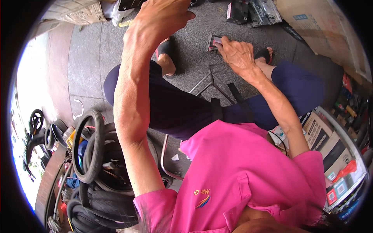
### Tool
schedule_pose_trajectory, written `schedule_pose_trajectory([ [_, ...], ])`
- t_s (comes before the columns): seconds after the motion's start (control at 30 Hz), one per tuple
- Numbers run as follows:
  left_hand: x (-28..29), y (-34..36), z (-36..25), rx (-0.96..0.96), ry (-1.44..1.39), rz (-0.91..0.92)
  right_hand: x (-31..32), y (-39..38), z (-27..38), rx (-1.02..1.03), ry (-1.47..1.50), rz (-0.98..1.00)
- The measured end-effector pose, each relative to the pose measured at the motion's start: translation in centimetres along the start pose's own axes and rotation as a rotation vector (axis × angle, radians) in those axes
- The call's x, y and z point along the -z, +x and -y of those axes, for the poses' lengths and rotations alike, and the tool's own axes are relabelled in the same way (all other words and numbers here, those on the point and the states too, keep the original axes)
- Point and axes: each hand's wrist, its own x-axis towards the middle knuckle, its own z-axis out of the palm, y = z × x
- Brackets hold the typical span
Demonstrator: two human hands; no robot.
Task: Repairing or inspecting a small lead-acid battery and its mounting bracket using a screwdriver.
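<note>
My right hand [237, 55] pinches a small flat packet [212, 42], silvery with a reddish part, between thumb and fingers. It is held above the grey floor between my feet. At the top edge my left hand [161, 19] reaches forward, its thumb pointing right. The other fingers run out of the picture, so what they do or hold is hidden. Nearest to that hand are a white plastic bag [116, 13] and a dark item [131, 4] at the upper left. Dark boxes and packs [252, 13] lie on the floor ahead, beyond my right hand.
Black bicycle tyres [88, 145] and coiled inner tubes [101, 206] are heaped at my left. A large cardboard box [328, 27] stands at the far right. At my right side a framed case [330, 143] holds cartons. Metal stool legs [211, 83] show between my knees.
</note>
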Motion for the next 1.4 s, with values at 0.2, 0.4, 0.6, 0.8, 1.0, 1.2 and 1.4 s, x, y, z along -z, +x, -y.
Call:
schedule_pose_trajectory([
  [0.2, 0.4, 0.2, -0.7, 0.099, -0.078, -0.086, 1.1, 0.7, -1.4, 0.017, 0.067, -0.009],
  [0.4, -2.8, 0.5, 1.6, 0.123, 0.009, -0.137, 0.4, 1.6, 0.6, -0.174, -0.207, -0.034],
  [0.6, -1.8, 0.6, 1.0, 0.188, 0.06, -0.213, 0.1, 1.2, -0.7, 0.167, -0.093, -0.235],
  [0.8, -1.9, 2.5, -0.1, 0.098, -0.007, -0.239, 0.0, 1.0, 0.9, 0.136, -0.204, -0.139],
  [1.0, -3.1, 3.9, 0.0, 0.15, 0.012, -0.132, 0.5, 1.2, 0.1, 0.37, -0.127, -0.257],
  [1.2, -2.5, 2.1, 2.0, 0.195, 0.165, -0.003, -0.3, 1.6, -0.4, 0.156, -0.139, -0.071],
  [1.4, -2.1, 0.8, 3.5, 0.022, -0.055, -0.11, -2.2, 2.1, -1.5, 0.391, 0.038, -0.408],
])
